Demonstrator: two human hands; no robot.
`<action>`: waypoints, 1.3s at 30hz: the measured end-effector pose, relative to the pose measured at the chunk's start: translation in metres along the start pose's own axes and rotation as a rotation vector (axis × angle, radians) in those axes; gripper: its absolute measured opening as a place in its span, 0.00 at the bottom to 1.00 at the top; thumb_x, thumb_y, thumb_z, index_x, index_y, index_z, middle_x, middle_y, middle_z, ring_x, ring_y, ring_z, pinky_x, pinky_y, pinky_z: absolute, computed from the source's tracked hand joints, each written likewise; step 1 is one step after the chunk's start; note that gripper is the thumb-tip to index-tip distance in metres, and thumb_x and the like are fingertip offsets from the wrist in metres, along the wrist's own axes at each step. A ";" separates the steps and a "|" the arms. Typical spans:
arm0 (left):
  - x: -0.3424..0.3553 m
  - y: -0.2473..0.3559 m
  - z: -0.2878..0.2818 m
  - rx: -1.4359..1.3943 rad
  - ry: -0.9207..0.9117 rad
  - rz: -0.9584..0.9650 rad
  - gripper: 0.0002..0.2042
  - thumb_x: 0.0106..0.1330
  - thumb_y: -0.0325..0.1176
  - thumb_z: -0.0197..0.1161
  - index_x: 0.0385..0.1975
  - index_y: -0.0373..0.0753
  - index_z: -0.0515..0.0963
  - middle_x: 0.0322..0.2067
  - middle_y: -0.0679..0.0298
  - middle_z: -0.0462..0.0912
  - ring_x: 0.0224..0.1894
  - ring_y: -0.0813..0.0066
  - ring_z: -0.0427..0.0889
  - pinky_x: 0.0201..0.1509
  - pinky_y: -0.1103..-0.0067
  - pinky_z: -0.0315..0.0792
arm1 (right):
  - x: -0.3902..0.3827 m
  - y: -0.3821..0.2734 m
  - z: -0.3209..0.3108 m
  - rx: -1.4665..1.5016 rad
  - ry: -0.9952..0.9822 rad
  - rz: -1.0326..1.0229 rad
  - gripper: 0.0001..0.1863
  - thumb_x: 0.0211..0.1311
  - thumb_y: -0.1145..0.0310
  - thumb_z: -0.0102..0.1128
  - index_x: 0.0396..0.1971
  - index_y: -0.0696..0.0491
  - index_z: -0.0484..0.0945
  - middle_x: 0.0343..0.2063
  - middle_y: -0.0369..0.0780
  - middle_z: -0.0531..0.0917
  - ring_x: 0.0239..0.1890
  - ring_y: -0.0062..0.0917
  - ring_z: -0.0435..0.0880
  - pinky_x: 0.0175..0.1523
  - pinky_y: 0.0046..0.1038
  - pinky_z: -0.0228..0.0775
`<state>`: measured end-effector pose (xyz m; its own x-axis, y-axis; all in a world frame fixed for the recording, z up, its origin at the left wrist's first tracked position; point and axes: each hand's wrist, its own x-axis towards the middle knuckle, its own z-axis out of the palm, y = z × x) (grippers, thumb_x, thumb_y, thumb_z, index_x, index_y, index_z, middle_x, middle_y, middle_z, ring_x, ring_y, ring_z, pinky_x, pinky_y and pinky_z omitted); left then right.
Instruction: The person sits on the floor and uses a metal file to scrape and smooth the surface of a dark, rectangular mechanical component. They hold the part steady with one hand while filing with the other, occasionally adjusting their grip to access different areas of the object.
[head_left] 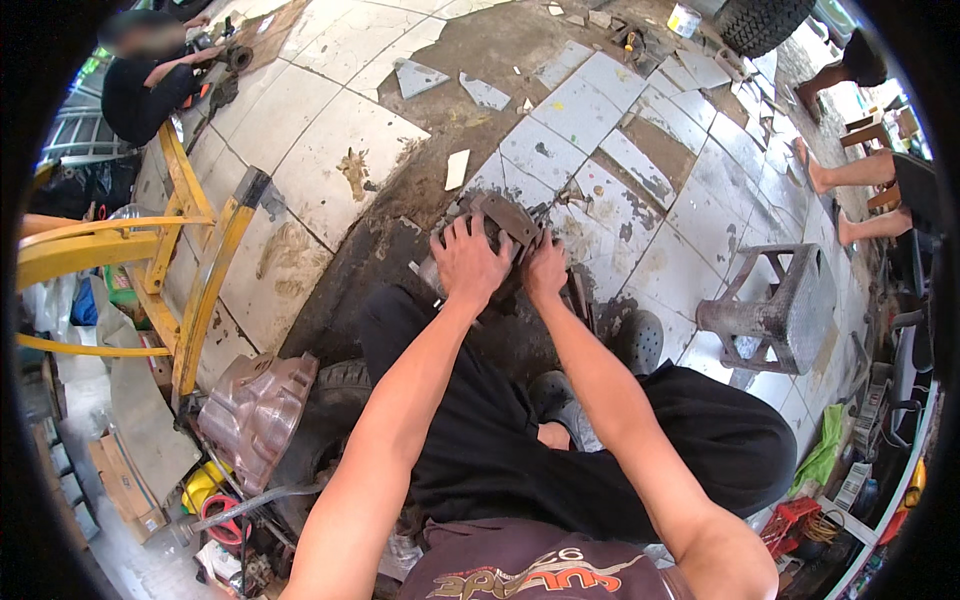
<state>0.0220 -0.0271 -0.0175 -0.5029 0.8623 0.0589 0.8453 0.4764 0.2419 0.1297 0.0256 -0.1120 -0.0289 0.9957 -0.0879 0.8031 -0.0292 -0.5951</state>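
Note:
A dark, greasy metal machine part [512,222] with a flat plate on top sits on the stained floor in front of my crossed legs. My left hand [472,262] grips it from above, fingers spread over its left side and top. At its right edge my right hand [545,270] is closed, fingertips curled against the metal. Small dark pieces stick out near those fingertips, too small to tell apart. Both palms and the underside of the part are hidden.
A bell-shaped metal housing [258,412] stands at my left, beside a yellow steel frame [205,300]. A grey plastic stool [775,308] is at the right. Broken tiles [485,90] lie ahead. Another person [150,90] crouches far left; bare legs [850,175] show far right.

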 end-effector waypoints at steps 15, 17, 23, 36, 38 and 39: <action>0.002 0.001 0.008 0.027 0.029 0.019 0.29 0.65 0.52 0.59 0.59 0.36 0.73 0.55 0.53 0.75 0.60 0.55 0.73 0.67 0.55 0.58 | 0.064 0.102 -0.018 1.177 -0.071 0.593 0.16 0.63 0.68 0.65 0.47 0.62 0.81 0.39 0.40 0.85 0.37 0.26 0.83 0.44 0.30 0.75; 0.004 0.006 0.008 0.019 0.028 0.027 0.29 0.65 0.52 0.59 0.59 0.37 0.73 0.55 0.53 0.75 0.60 0.55 0.72 0.67 0.55 0.57 | 0.058 0.101 -0.013 1.236 -0.088 0.417 0.17 0.63 0.67 0.66 0.48 0.61 0.81 0.39 0.40 0.86 0.38 0.25 0.83 0.45 0.30 0.74; 0.003 0.003 0.006 0.032 0.006 0.006 0.29 0.65 0.51 0.60 0.59 0.37 0.73 0.55 0.53 0.75 0.61 0.55 0.72 0.67 0.56 0.57 | 0.019 0.051 -0.007 0.774 -0.087 0.054 0.19 0.61 0.63 0.68 0.47 0.60 0.82 0.37 0.47 0.87 0.41 0.29 0.85 0.50 0.31 0.74; 0.001 0.004 0.006 0.041 0.005 0.008 0.29 0.65 0.52 0.59 0.58 0.36 0.74 0.56 0.52 0.75 0.61 0.55 0.72 0.67 0.56 0.58 | 0.028 0.040 0.001 0.943 -0.362 0.379 0.20 0.61 0.62 0.70 0.49 0.59 0.84 0.37 0.38 0.87 0.37 0.21 0.82 0.46 0.27 0.73; 0.005 0.007 0.005 0.043 0.027 0.015 0.29 0.65 0.52 0.60 0.58 0.35 0.74 0.56 0.51 0.75 0.61 0.55 0.72 0.67 0.56 0.58 | 0.028 0.039 0.002 0.935 -0.333 0.393 0.20 0.61 0.63 0.70 0.49 0.58 0.84 0.37 0.37 0.87 0.36 0.20 0.81 0.45 0.26 0.73; 0.004 0.007 0.007 0.041 0.041 0.019 0.29 0.65 0.52 0.60 0.58 0.35 0.74 0.56 0.51 0.75 0.61 0.55 0.72 0.67 0.56 0.58 | 0.023 0.038 0.003 0.973 -0.312 0.373 0.20 0.61 0.62 0.70 0.49 0.58 0.84 0.37 0.38 0.87 0.36 0.20 0.81 0.45 0.26 0.73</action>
<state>0.0273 -0.0194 -0.0225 -0.4929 0.8640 0.1025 0.8610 0.4675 0.2001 0.1583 0.0474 -0.1390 -0.1409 0.8477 -0.5114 -0.0189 -0.5188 -0.8547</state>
